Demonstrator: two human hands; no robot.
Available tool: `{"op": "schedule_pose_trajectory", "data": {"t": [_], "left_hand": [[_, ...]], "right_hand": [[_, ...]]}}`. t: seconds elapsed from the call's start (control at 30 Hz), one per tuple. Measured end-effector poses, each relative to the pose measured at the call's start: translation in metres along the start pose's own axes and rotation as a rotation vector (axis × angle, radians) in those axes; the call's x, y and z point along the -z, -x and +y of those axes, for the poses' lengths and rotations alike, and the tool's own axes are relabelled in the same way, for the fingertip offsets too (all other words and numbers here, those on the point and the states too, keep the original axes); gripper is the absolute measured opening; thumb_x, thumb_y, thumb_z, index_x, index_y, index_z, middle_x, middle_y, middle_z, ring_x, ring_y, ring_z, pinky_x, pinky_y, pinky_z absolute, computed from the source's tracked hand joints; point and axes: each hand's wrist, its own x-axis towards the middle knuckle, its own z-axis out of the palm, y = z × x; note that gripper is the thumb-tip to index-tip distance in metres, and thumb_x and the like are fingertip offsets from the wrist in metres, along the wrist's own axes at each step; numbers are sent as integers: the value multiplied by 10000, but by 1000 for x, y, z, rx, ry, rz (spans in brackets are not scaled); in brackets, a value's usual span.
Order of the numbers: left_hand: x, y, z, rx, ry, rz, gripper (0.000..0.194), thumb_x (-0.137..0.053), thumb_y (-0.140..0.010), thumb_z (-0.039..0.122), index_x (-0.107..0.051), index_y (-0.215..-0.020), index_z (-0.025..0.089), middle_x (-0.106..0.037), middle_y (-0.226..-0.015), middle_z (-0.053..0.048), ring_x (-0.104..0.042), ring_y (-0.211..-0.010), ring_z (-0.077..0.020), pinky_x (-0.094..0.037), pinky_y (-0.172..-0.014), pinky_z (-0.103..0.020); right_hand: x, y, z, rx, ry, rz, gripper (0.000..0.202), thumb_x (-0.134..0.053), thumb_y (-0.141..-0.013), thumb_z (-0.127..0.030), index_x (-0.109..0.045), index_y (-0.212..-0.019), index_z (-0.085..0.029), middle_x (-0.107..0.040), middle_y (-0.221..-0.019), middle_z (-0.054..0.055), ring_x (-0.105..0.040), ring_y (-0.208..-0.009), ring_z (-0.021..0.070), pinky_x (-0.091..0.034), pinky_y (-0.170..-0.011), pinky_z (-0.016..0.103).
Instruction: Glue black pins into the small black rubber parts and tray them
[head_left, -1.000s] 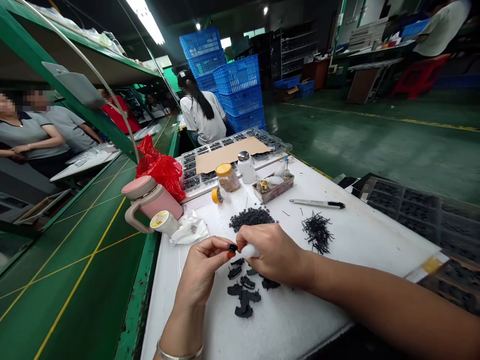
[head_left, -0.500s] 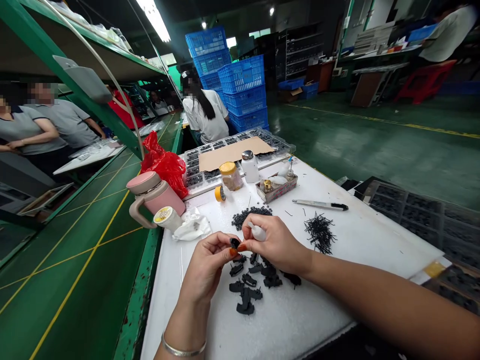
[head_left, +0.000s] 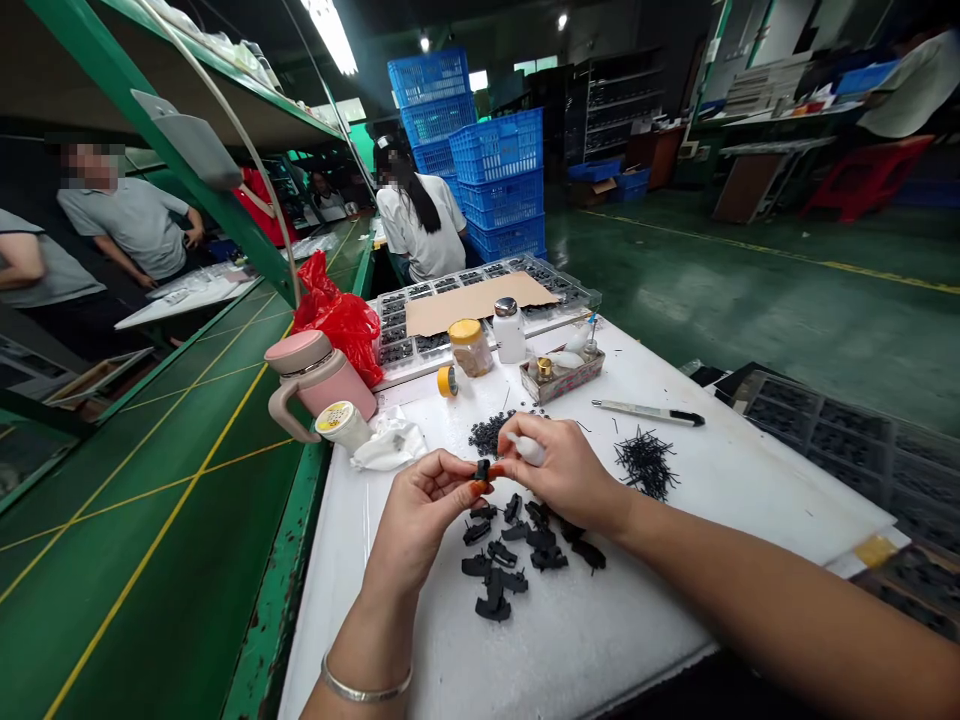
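Note:
My left hand (head_left: 431, 502) pinches a small black part (head_left: 482, 469) between thumb and fingers. Against that part's right side are the fingertips of my right hand (head_left: 559, 470), whose curled fingers also hold a small white bottle (head_left: 527, 449). Below both hands, several black plastic pieces (head_left: 493, 590) lie loose on the white table (head_left: 600, 640). Behind my right hand is a heap of tiny black rings (head_left: 487, 434). A pile of thin black pins (head_left: 646, 463) lies to the right.
Beyond the hands stand a yellow-lidded jar (head_left: 469, 348), a pump bottle (head_left: 509, 332), a small box (head_left: 562, 376) and yellow tape (head_left: 447, 381). A pink mug (head_left: 330, 375) and white tub (head_left: 343, 426) are at left. A pen (head_left: 649, 412) lies at right. A person (head_left: 420, 220) sits ahead.
The black part in my left hand has turned and now sits more upright. The camera view has shifted slightly. At far left, the people have changed posture.

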Motion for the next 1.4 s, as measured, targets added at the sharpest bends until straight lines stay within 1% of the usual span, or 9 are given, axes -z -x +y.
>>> {"op": "schedule_pose_trajectory", "data": {"t": [0.1,0.23,0.37,0.47,0.57,0.63,0.77,1.07,1.4], "left_hand": [[1,-1,1,11,-17,14,213,-779,-683,202,-608,-789,132,-691,-802,-53,-644,-732,-141,-524,-629,-196],[2,-1,2,26,-22,39,221,-781,-669,207,-608,-784,131,-687,-816,-55,-632,-729,-137,-513,-626,-197],[3,-1,2,42,-30,56,242,-792,-642,235,-610,-760,127,-677,-810,-60,-619,-726,-142,-506,-633,-212],[4,-3,1,56,-58,45,253,-795,-629,245,-611,-752,122,-666,-782,-60,-608,-706,-142,-497,-640,-224],[5,-3,-1,60,-135,32,240,-777,-647,256,-621,-770,121,-653,-750,-52,-595,-688,-140,-476,-636,-227],[6,-3,-1,56,-218,39,225,-762,-658,263,-632,-774,121,-645,-732,-47,-582,-666,-137,-455,-610,-223],[6,-3,0,41,-394,68,171,-729,-666,254,-635,-731,127,-647,-706,-46,-574,-635,-144,-422,-563,-222],[4,-1,3,30,-504,38,102,-679,-688,230,-645,-728,142,-662,-712,-44,-588,-641,-162,-419,-556,-228],[4,0,2,27,-486,20,99,-676,-684,226,-643,-724,142,-648,-675,-36,-566,-606,-152,-397,-527,-218]], "right_hand": [[6,-2,0,-46,-102,-2,161,-618,-823,-302,-530,-896,-188,-583,-717,-27,-561,-600,99,-433,-573,211],[11,-1,-2,-75,-249,-38,368,-523,-891,-374,-402,-1197,-208,-592,-829,4,-594,-556,106,-432,-434,194],[17,-1,-8,-21,-97,13,503,-467,-926,-332,-295,-1387,-224,-583,-1026,76,-584,-570,97,-516,-539,251],[24,-2,-12,3,24,-18,405,-438,-934,-255,-426,-1337,-225,-569,-1110,90,-575,-554,80,-535,-605,277],[29,-2,-15,-16,-14,-87,329,-455,-928,-235,-481,-1256,-226,-645,-925,28,-584,-567,87,-509,-575,239],[30,-2,-17,-33,-12,-66,243,-553,-882,-264,-530,-1120,-217,-664,-818,-5,-587,-601,102,-477,-556,219],[29,1,-21,-5,-2,23,202,-734,-727,-300,-608,-828,-178,-674,-820,12,-601,-664,126,-445,-538,214],[15,5,-17,146,36,97,139,-713,-751,-271,-658,-839,-177,-670,-775,4,-589,-658,119,-448,-600,234],[14,5,-16,183,90,111,130,-705,-760,-276,-649,-835,-185,-664,-767,-3,-576,-638,116,-431,-596,238]]}}
